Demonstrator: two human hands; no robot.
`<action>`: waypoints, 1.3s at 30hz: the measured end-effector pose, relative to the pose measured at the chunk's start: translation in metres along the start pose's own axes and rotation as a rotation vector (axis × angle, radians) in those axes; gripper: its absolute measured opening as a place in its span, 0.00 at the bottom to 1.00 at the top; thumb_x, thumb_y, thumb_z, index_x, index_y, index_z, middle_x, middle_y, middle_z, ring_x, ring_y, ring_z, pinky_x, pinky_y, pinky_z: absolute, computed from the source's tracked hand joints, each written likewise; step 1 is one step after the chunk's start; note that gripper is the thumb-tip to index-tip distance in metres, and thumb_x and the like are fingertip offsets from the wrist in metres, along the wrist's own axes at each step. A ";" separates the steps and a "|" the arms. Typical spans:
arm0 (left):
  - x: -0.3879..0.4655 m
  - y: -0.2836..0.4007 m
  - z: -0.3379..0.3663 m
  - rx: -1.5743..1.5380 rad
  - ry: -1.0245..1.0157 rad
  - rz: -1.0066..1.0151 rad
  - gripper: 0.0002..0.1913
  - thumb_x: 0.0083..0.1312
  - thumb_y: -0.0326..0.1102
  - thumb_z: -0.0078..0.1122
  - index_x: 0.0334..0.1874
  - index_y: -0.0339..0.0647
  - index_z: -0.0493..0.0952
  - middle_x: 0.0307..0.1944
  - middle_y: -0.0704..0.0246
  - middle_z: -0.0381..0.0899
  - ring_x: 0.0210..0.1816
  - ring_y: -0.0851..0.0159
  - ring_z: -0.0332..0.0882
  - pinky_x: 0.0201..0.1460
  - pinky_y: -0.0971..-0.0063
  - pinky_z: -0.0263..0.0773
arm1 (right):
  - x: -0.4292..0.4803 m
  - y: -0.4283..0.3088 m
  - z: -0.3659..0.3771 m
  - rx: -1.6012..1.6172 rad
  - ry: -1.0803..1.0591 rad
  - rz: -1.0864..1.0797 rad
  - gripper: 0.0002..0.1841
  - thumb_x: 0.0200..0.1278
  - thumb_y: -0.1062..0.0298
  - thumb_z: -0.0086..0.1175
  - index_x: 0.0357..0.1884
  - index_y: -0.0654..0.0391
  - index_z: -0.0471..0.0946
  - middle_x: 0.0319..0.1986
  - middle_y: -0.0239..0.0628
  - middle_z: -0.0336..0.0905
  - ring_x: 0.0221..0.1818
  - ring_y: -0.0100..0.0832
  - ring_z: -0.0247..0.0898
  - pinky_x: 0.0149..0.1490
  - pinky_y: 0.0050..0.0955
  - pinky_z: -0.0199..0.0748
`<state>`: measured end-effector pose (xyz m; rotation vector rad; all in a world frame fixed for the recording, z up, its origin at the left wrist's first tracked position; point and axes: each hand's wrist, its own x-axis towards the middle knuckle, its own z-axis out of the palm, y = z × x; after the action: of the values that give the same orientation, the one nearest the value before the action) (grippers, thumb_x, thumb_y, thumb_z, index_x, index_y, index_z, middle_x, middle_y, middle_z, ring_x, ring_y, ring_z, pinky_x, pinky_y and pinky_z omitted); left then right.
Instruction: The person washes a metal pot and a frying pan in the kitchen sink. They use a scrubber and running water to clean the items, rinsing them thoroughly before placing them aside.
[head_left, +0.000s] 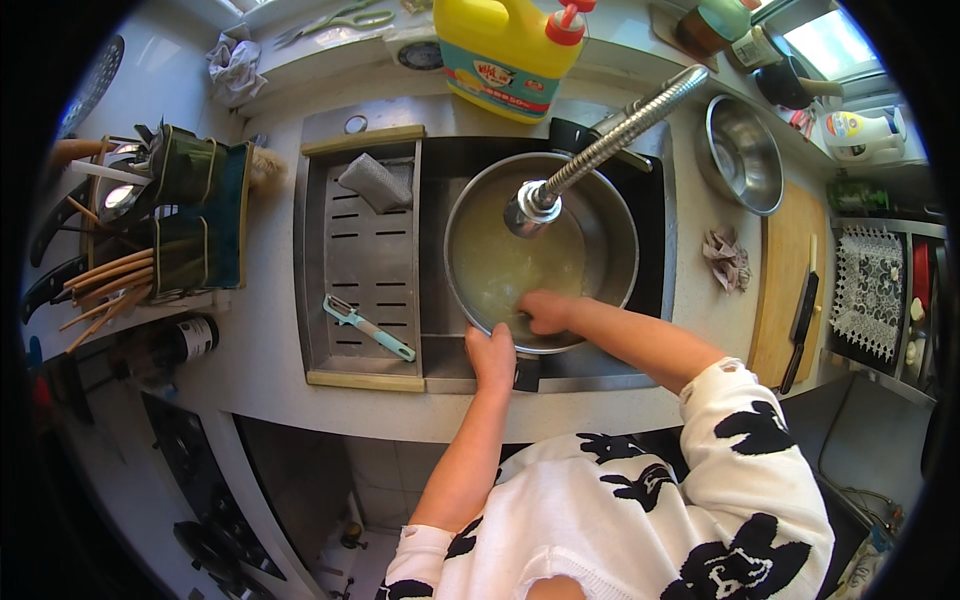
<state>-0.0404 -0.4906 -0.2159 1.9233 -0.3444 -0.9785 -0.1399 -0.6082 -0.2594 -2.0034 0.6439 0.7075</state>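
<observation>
A large round metal pot (616, 247) with cloudy yellowish water sits in the sink below the spring-hose faucet (592, 150). My left hand (492, 352) grips the pot's near rim, beside its black handle (527, 373). Inside the pot, my right hand (546, 311) is low over the near part, its fingers curled and partly hidden at the water; whether it holds something I cannot tell. In the metal drain tray (352, 262) on the left lie a vegetable peeler (369, 327) and a grey scrubbing cloth (377, 182).
A yellow detergent jug (510, 60) stands behind the sink. To the right are a steel bowl (742, 155), a crumpled cloth (726, 259) and a cutting board (780, 277) with a knife (802, 330). A utensil holder (240, 217) with chopsticks and knives stands left.
</observation>
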 end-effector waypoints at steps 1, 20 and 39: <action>-0.004 0.011 -0.003 0.027 -0.004 0.009 0.18 0.51 0.25 0.49 0.46 0.29 0.74 0.38 0.51 0.81 0.44 0.48 0.79 0.49 0.65 0.70 | 0.009 -0.011 -0.002 0.003 0.057 -0.091 0.19 0.44 0.72 0.55 0.44 0.61 0.77 0.50 0.53 0.73 0.54 0.51 0.69 0.58 0.42 0.68; -0.016 0.021 0.003 0.108 0.088 0.083 0.14 0.52 0.25 0.49 0.41 0.28 0.75 0.36 0.58 0.80 0.40 0.61 0.79 0.46 0.71 0.71 | 0.038 0.000 -0.011 -0.176 0.472 -0.220 0.20 0.45 0.73 0.57 0.45 0.59 0.75 0.44 0.51 0.74 0.52 0.49 0.69 0.56 0.38 0.68; -0.013 0.011 -0.003 0.120 0.035 0.054 0.20 0.51 0.26 0.50 0.49 0.31 0.72 0.41 0.48 0.80 0.46 0.44 0.77 0.50 0.60 0.70 | 0.013 0.018 -0.092 0.572 0.625 0.069 0.15 0.54 0.70 0.52 0.44 0.58 0.78 0.46 0.51 0.74 0.46 0.53 0.72 0.55 0.41 0.69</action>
<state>-0.0453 -0.4874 -0.1992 2.0256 -0.4414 -0.9054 -0.1221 -0.6986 -0.2380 -1.6415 1.1348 -0.1000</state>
